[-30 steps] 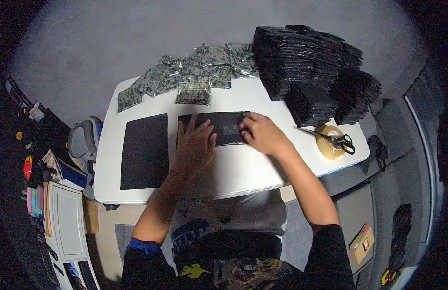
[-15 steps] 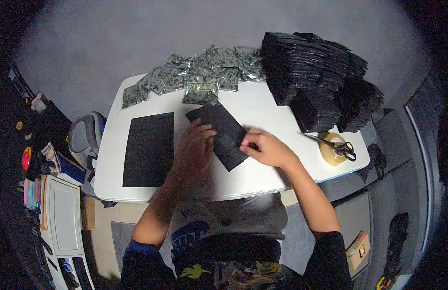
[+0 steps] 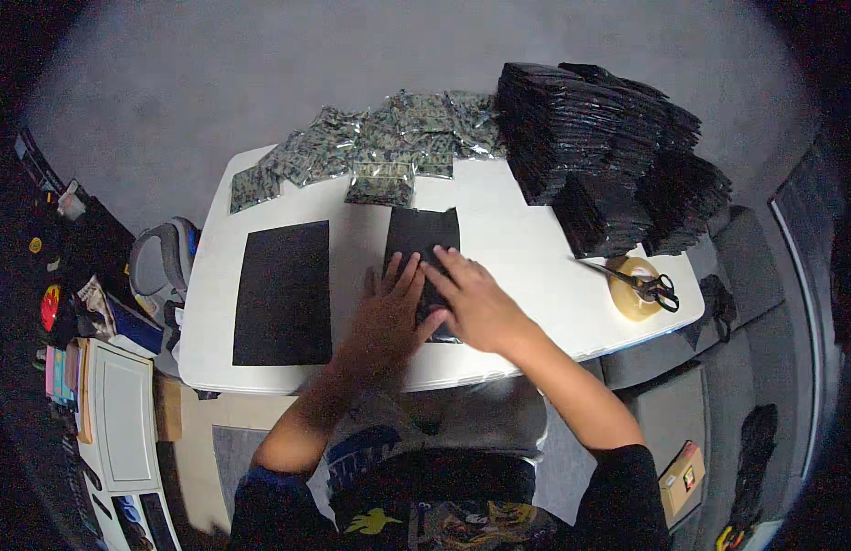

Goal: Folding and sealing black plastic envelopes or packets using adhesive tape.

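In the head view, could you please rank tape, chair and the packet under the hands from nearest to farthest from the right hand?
1. Packet: under the right hand.
2. Tape: right, on table.
3. Chair: left, off table.

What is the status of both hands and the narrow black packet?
Left hand, right hand: palms down on black packet. Packet lying on white table. Black sheet lies left, not in the way.

Bare left hand and bare right hand spread on a flat black rectangular packet.
Beneath, a white round-cornered table; left, a wider black rectangular sheet; right, black scissors across a yellowish tape roll.
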